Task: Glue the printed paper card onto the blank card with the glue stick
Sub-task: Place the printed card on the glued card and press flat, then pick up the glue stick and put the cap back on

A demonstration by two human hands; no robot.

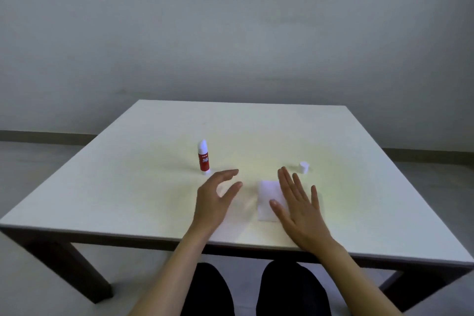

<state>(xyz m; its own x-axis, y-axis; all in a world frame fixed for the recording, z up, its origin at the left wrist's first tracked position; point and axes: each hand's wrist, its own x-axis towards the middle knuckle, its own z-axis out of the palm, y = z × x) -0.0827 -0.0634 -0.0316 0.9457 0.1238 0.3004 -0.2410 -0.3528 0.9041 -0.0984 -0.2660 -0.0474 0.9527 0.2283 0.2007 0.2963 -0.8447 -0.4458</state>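
A red glue stick (203, 158) stands upright on the white table (128, 187), uncapped, with its white glue tip showing. Its white cap (303, 167) sits apart to the right. A white card (268, 200) lies flat near the table's front middle; overexposure hides any print on it. My right hand (297, 202) is flat and spread, its thumb and palm edge over the card's right side. My left hand (218, 195) hovers curved and empty just left of the card, below the glue stick.
The table's front edge (154, 237) runs just before my wrists. My knees in dark trousers (210, 290) show under it. A bare grey wall stands behind the table.
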